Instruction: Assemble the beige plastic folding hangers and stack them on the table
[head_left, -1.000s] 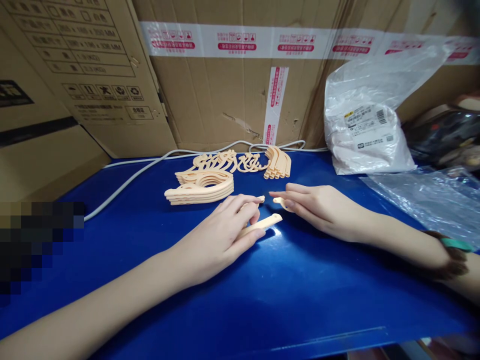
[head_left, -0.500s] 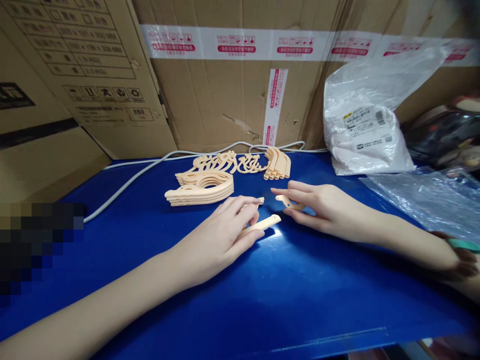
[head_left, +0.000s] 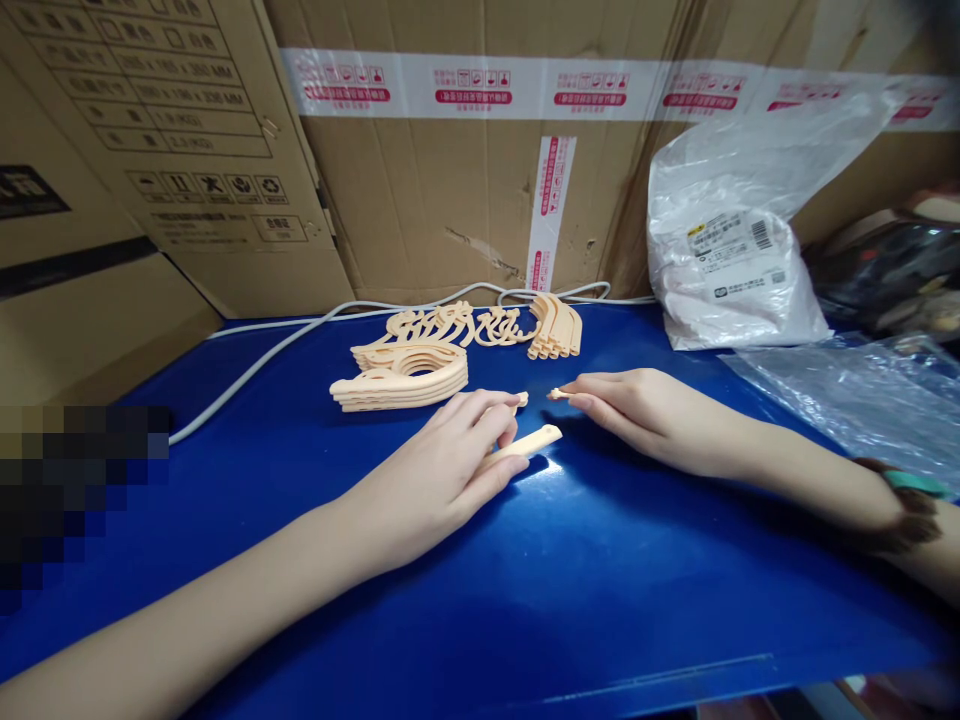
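Note:
My left hand (head_left: 469, 450) is closed on a beige plastic hanger arm (head_left: 525, 443), whose flat end sticks out past the thumb. Another beige end (head_left: 521, 400) shows beyond its index finger; my fingers hide how the two pieces meet. To the right, my right hand (head_left: 630, 408) pinches a slim beige hook piece (head_left: 559, 394) between thumb and fingers. Its tip points at the left hand's pieces, with a small gap between. Behind my left hand lies a neat stack of beige folding hangers (head_left: 405, 385).
Loose beige hooks (head_left: 435, 322) and a group of curved arms (head_left: 555, 325) lie at the back of the blue table (head_left: 480, 600). A white cable (head_left: 289, 345) runs behind them, before cardboard boxes (head_left: 450, 200). A white plastic bag (head_left: 735, 270) and clear film (head_left: 862, 390) are at right.
My right hand has closed its fingers tighter around the hook piece and turned it, so it now appears edge-on. My left hand stays nearly in place.

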